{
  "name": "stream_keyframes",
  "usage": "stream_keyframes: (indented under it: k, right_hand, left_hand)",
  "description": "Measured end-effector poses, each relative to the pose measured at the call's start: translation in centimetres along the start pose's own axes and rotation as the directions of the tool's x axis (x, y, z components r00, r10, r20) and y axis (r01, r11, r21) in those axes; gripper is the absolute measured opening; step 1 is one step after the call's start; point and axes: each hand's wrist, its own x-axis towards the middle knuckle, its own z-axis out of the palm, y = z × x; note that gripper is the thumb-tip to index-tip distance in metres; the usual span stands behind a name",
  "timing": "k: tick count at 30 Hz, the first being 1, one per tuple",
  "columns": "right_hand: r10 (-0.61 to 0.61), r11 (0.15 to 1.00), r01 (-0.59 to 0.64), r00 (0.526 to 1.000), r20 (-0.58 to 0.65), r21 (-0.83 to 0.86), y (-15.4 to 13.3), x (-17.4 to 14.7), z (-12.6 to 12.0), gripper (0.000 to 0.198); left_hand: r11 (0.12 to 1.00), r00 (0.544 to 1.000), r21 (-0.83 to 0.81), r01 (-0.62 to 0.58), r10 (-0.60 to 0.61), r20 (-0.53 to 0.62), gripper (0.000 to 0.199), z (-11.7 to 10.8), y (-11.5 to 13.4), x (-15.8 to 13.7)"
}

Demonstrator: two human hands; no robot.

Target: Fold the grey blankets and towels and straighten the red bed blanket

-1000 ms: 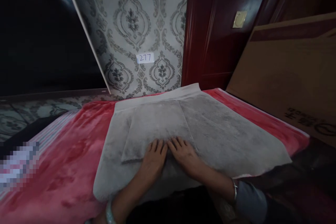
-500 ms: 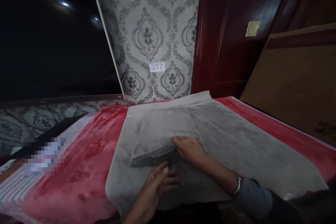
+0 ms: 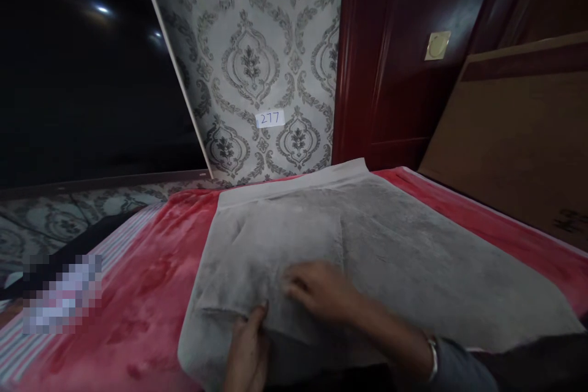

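A grey plush cloth (image 3: 427,257) with a pale strip along its far edge lies spread out before me. On its left part lies a smaller grey panel (image 3: 275,233) of similar cloth. My left hand (image 3: 248,349) is at the panel's near edge, thumb on top and the other fingers hidden beneath, gripping it. Over the panel's near right part is my right hand (image 3: 321,291), blurred, with its fingers curled in. Whether cloth is between those fingers is hidden.
A red plush blanket (image 3: 138,294) lies under the grey cloth, beside striped fabric (image 3: 22,343) at the left. Behind stand a dark screen (image 3: 92,86), patterned wallpaper (image 3: 271,24) with a "277" label (image 3: 270,118), a dark red door (image 3: 395,73) and a large cardboard box (image 3: 519,141).
The panel's near edge has come toward me and now lies lower and flatter. My left hand has gone from open to gripping that edge; my right hand has moved nearer me.
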Motion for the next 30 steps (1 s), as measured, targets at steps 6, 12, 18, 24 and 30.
stream_keyframes:
  k: [6,12,18,24,30]
  right_hand:
    - [0.361,0.931,-0.337,0.903,-0.234,0.139,11.2,3.9,-3.0,0.033]
    - [0.475,0.861,-0.477,0.878,0.057,0.179,13.2,7.1,-1.0,0.031]
    - [0.389,0.852,-0.433,0.9,0.198,0.294,9.5,11.8,1.4,0.026]
    - [0.35,0.804,-0.401,0.916,0.196,0.44,7.7,12.0,1.6,0.023]
    - [0.361,0.698,-0.246,0.932,-0.033,0.673,7.8,8.2,-5.1,0.032]
  left_hand:
    - [0.992,0.994,0.089,-0.084,0.09,-0.068,0.049,-4.5,5.5,0.3]
    - [0.986,0.983,0.164,0.017,0.014,-0.182,0.055,-11.8,9.7,2.0]
    - [0.993,0.962,0.103,0.05,-0.02,-0.274,0.048,-11.6,8.9,2.5]
    - [0.979,0.98,0.186,-0.077,0.109,-0.167,0.06,-11.2,10.0,2.1]
    - [0.937,0.984,0.306,-0.166,0.177,-0.008,0.061,-6.2,15.3,2.8]
